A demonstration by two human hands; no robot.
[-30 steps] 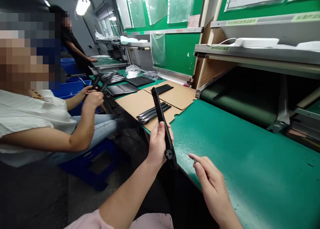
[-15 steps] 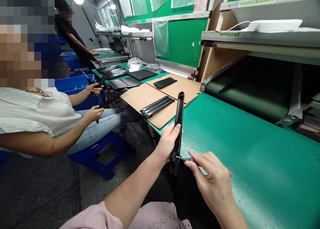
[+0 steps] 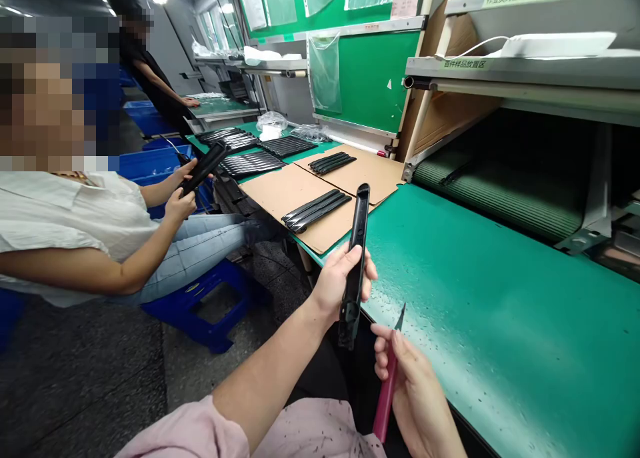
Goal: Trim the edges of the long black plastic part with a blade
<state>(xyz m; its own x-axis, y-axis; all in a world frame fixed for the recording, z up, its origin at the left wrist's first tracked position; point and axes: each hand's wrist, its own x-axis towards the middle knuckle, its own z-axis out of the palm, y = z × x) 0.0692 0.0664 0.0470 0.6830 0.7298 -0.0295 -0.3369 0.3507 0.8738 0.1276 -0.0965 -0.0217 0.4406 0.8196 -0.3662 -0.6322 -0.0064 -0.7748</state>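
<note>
My left hand [image 3: 340,279] is wrapped round a long black plastic strip [image 3: 356,258], held nearly upright over the near edge of the green bench [image 3: 475,298]. Its top end reaches the cardboard sheets. Just below and to the right, my right hand [image 3: 413,385] grips a small knife [image 3: 389,378] with a pink handle, its thin blade pointing up. The blade tip stands clear of the strip, a little to its right.
Two cardboard sheets [image 3: 280,191] to the left carry rows of black strips [image 3: 315,211]. More strips lie farther along the bench. A seated person [image 3: 90,238] on my left holds a black strip above a blue stool [image 3: 210,305]. Another person stands at the back. Shelves overhang the bench.
My right hand drew the knife down and away from the strip's lower end and turned it blade up. The seated person raised their strip.
</note>
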